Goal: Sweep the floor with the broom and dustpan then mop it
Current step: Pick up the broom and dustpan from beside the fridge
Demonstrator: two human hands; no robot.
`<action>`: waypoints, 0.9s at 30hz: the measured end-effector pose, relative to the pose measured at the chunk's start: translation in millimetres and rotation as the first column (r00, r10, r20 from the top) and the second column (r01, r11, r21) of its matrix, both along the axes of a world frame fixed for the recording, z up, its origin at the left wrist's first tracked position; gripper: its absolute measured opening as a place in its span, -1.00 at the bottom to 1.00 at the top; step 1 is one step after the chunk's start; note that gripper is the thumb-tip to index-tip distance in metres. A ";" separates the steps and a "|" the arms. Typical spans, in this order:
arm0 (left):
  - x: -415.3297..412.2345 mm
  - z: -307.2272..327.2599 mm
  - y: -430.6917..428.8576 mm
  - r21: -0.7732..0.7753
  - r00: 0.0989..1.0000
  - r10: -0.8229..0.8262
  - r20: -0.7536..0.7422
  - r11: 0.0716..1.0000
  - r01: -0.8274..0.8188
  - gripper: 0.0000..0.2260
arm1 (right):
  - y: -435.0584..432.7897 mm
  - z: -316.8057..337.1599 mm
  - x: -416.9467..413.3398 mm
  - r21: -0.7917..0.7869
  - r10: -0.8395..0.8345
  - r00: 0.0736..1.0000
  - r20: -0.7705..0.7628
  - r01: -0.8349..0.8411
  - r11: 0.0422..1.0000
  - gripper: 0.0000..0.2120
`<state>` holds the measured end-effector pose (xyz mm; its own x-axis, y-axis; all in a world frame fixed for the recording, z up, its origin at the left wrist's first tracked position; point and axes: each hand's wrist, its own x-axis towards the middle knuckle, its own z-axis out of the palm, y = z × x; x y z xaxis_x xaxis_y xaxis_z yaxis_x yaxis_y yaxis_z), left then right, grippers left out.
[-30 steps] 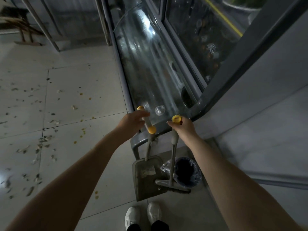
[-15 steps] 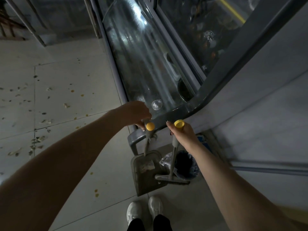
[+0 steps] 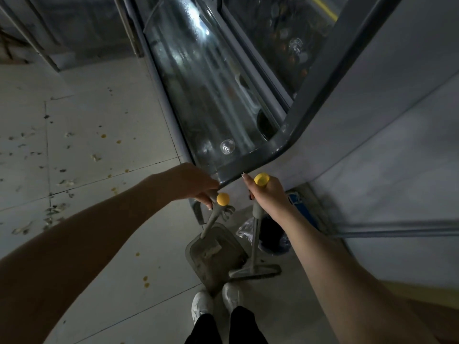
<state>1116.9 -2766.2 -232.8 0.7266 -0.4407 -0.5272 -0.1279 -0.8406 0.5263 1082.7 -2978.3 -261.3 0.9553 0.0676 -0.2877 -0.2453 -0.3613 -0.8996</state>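
Note:
A grey dustpan (image 3: 215, 254) with a yellow-tipped handle hangs just above my white shoes, and my left hand (image 3: 191, 183) grips that handle near its top. Right of it stands a grey broom (image 3: 255, 244) with a yellow cap, its dark bristle head low by my right shoe. My right hand (image 3: 269, 192) is closed around the upper end of the broom handle. Both tools sit at the corner of a glass display counter (image 3: 211, 95). Bits of litter (image 3: 57, 209) and yellow crumbs lie scattered on the pale floor tiles to the left.
The counter's dark grey corner frame (image 3: 280, 147) juts out just above my hands. A dark bin with a plastic liner (image 3: 273, 234) stands behind the broom, against a grey wall on the right. Open tiled floor stretches to the left.
My left hand slid down the dustpan handle and drew it closer to me. The dustpan and broom have come nearer to my shoes. My view tilted further down.

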 end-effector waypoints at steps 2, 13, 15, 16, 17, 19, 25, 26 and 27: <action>-18.2 -1.0 9.5 0.110 0.981 -0.163 0.101 0.982 0.151 -0.86 | 2.7 6.7 -7.5 0.010 0.012 1.000 0.015 -0.012 1.000 -0.59; -92.0 23.9 28.1 0.268 0.903 -0.378 0.205 0.909 0.320 -0.63 | 15.3 45.5 -46.9 0.039 -0.013 0.997 0.071 0.010 0.999 -0.55; -102.4 27.5 33.7 0.242 0.929 -0.326 0.175 0.929 0.280 -0.62 | 18.6 54.1 -55.9 0.049 -0.022 0.997 0.067 0.018 0.999 -0.55; -107.7 31.2 35.8 0.235 0.939 -0.299 0.168 0.938 0.257 -0.63 | 19.6 57.5 -60.5 0.055 -0.026 0.997 0.069 0.022 0.998 -0.55; -112.7 34.5 37.8 0.226 0.951 -0.267 0.157 0.947 0.228 -0.67 | 19.9 60.4 -65.1 0.060 -0.029 0.997 0.069 0.024 0.998 -0.55; -124.0 42.2 39.7 0.199 0.973 -0.181 0.142 0.968 0.151 -0.76 | 19.4 64.9 -74.6 0.075 -0.025 0.997 0.066 0.020 0.997 -0.55; -165.4 69.2 50.6 0.111 0.990 0.129 0.054 0.985 -0.134 -0.80 | 19.3 84.7 -97.9 0.089 0.035 0.995 0.098 -0.044 0.995 -0.58; -173.4 73.7 52.7 0.103 0.984 0.176 0.036 0.979 -0.179 -0.82 | 20.0 89.7 -101.1 0.097 0.051 0.992 0.114 -0.062 0.993 -0.58; -182.4 78.5 54.1 0.096 0.973 0.230 0.017 0.968 -0.231 -0.83 | 20.2 95.4 -105.2 0.102 0.063 0.989 0.132 -0.077 0.992 -0.56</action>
